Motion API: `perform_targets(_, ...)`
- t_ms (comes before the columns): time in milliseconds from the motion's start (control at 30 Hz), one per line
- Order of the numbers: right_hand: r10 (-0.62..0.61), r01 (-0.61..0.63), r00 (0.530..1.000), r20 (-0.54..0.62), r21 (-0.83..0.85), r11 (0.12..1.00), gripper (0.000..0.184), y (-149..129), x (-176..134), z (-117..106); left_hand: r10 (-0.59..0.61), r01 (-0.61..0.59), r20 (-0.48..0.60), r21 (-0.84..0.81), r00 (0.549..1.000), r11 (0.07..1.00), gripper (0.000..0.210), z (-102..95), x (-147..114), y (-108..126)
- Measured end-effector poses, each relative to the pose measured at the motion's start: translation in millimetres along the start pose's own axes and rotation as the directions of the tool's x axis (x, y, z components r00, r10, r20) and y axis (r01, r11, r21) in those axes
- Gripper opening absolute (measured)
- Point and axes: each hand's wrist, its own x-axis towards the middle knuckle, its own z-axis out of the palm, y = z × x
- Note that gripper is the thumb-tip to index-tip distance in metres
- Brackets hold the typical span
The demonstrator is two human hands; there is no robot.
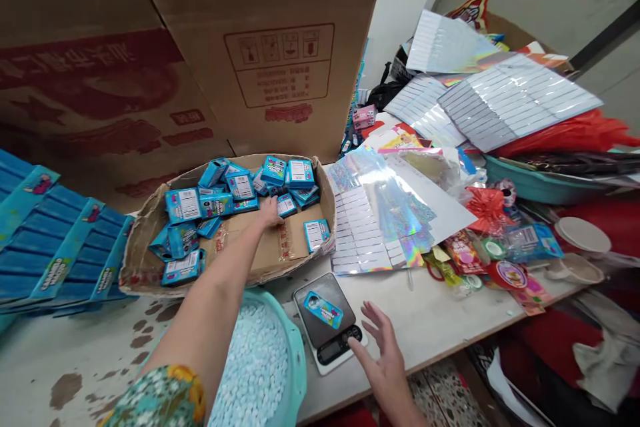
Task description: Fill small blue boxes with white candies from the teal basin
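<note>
Blue, glossy and printed with lettering, a flat packet (330, 312) lies aslant on the dark plate of a kitchen scale (327, 285), lower centre of the frame; a pale round patch shows near its left end. The right hand (381, 352), just beside the scale, is empty, fingers spread and thumb near the control panel. The left hand (271, 211) reaches into a shallow cardboard tray (270, 250) at centre left, by a small blue box (287, 205); whether it grasps that box cannot be determined.

Further blue boxes (183, 205), rectangular with white barcode labels, lie jumbled in the tray, whose rim is worn and uneven. At lower centre, a smooth turquoise plastic basin (299, 360) contains small, rounded, pale blue pieces (260, 353). Shiny holographic sheets (385, 200) cover part of the tabletop (425, 320) right of the tray. The tabletop is whitish, with brown blotches at lower left.
</note>
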Motion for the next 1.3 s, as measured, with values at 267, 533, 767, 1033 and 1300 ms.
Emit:
perform_targets(267,-0.138,0.126,0.983,-0.123,-0.101,0.987,0.039,-13,-2,-23,0.164,-0.127,0.152,-0.225,0.975,0.966,0.086,-55.8,-64,-1)
perform_targets(533,-0.259,0.215,0.956,0.140,0.269,0.939,0.068,-92,-20,50,0.319,-0.004,0.175,-0.872,0.931,0.490,0.083,-79.7,-278,3)
perform_targets(767,0.087,-0.194,0.914,0.397,0.238,0.952,0.079,-95,-66,87,0.169,-0.192,-0.093,-0.537,0.981,0.821,0.089,26.8,-392,-3)
perform_targets(1033,0.181,-0.285,0.924,0.338,0.290,0.914,0.077,-50,-94,89,-0.048,0.045,0.015,0.137,0.999,0.990,0.040,29.7,-356,-104)
perform_targets(1300,0.286,-0.375,0.927,0.243,0.579,0.724,0.049,-35,-102,97,-0.238,0.153,0.254,0.312,0.937,0.938,0.050,72.1,-419,-100)
